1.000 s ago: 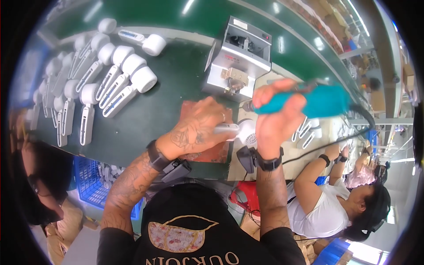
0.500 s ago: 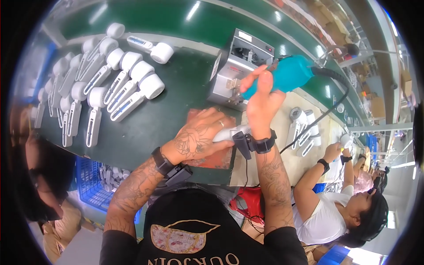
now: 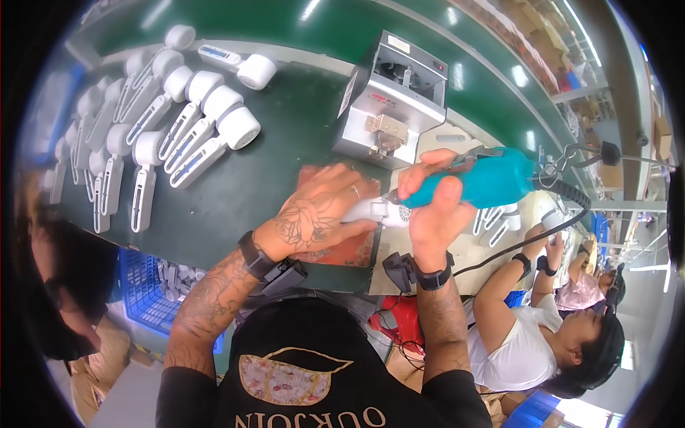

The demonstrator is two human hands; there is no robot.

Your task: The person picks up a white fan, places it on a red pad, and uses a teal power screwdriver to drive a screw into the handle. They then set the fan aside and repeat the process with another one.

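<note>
My left hand point(image 3: 322, 208) is closed over a white handheld fan point(image 3: 371, 210) that lies on a reddish mat point(image 3: 342, 253). The fan's round vented head points to the right, and much of its handle is hidden under my fingers. Wrapped in my right hand point(image 3: 434, 222) is a teal electric screwdriver point(image 3: 492, 178), tilted nearly level, with its tip at the fan near my left fingers. Whether the tip touches the fan I cannot tell. A coiled cable and a wire hanger come off the screwdriver's back end.
A metal screw feeder point(image 3: 382, 114) stands beyond my hands. Several white fans point(image 3: 196, 160) lie at the left, and more fans point(image 3: 492, 221) at the right. A blue basket point(image 3: 146, 303) with parts sits below the table edge. A co-worker point(image 3: 514, 342) sits at the right.
My right hand has brought the screwdriver down and toward me, from in front of the screw feeder to the fan. My left hand stays on the fan.
</note>
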